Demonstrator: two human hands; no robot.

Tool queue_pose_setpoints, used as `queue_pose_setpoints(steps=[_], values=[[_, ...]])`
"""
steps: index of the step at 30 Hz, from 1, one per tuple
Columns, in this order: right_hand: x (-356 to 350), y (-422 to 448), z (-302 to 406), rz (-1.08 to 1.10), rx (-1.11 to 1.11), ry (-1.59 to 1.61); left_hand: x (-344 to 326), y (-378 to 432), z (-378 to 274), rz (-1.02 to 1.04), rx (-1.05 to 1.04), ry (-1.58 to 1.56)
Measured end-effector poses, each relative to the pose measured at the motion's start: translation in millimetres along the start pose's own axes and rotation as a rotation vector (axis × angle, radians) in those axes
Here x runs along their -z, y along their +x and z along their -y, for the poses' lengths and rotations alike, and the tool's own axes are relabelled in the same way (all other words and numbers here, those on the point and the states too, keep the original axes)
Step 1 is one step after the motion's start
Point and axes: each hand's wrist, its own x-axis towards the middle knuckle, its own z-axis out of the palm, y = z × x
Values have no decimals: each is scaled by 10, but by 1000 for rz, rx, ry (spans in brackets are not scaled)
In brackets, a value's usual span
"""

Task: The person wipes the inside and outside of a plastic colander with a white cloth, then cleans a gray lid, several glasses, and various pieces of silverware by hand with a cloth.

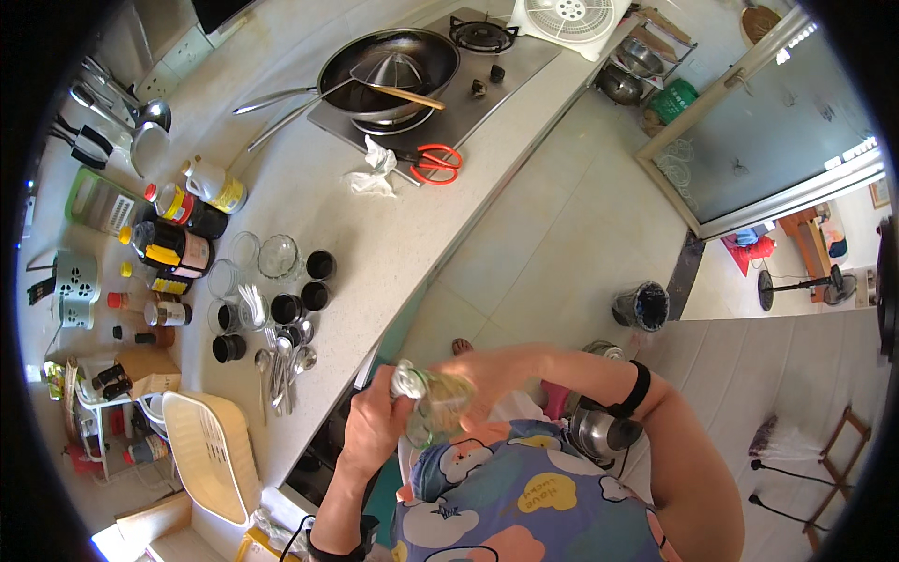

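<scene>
In front of my torso, my left hand [376, 418] grips a white crumpled cloth or tissue [409, 380] against a clear, greenish glass vessel [439, 411]. My right hand [484, 379], slightly blurred, is wrapped around the vessel's right side. The exact shape of the vessel is partly hidden by my fingers. On the counter to the left are clear glass bowls [278, 257], small black cups [321, 265] and a pile of metal spoons and forks [283, 365]. Red-handled scissors [437, 164] lie beside crumpled white tissue [372, 172] near the stove.
A wok [442, 53] holding a metal strainer sits on the gas stove [523, 53]. Sauce bottles [172, 246] line the counter's back, with a cream plastic basket [204, 449] nearer. The counter edge [449, 263] runs diagonally. A trash bin [640, 307] stands on the floor.
</scene>
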Motion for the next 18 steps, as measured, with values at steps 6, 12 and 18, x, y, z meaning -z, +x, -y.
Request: queue_pose_setpoints(steps=[6,12,18], values=[[-105,157,163,-548,295,-662,-69,-33,275,-198,455,-730],[-230,194,308,-277,-19,-506,207,-176,350,-74,-36,68],[-410,366,19,253,-140,488,499,-301,257,-53,-354,263]])
